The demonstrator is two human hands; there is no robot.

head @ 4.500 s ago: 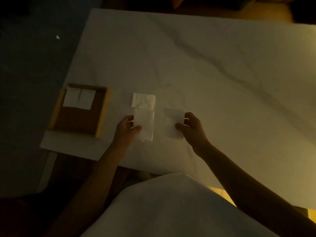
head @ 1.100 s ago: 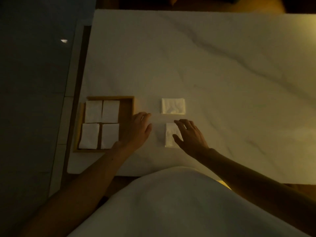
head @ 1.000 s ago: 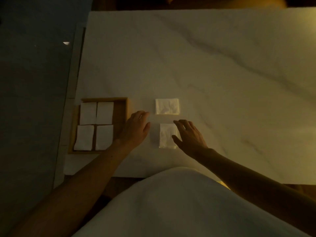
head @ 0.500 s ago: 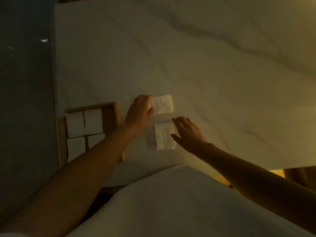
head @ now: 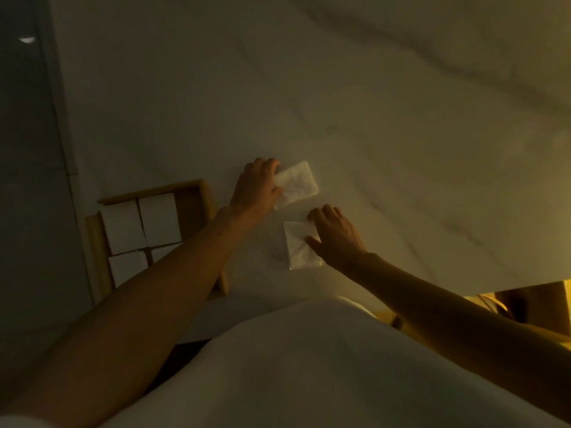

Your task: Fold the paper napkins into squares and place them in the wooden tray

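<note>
The left hand (head: 255, 188) covers the far napkin (head: 298, 183) at its grip and the right hand (head: 335, 234) covers the near napkin (head: 298, 251) likewise, so pinch or press cannot be told in the dim light, while back from the left grip the forearm (head: 173, 273) hides the wooden tray (head: 207, 196) at its near corner and most of one folded napkin (head: 163, 250).

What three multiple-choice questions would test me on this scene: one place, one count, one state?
1. Where is the tray? A) left of the loose napkins B) right of them C) on the floor
2. How many napkins lie on the table outside the tray? A) one B) two C) five
3. What is the left hand doing? A) lifting the tray B) hanging in the air C) holding the far napkin
Answers: 1 A, it sits by the table's left edge; 2 B, the far napkin and the near napkin; 3 C, fingers and thumb lie on its left edge.
</note>
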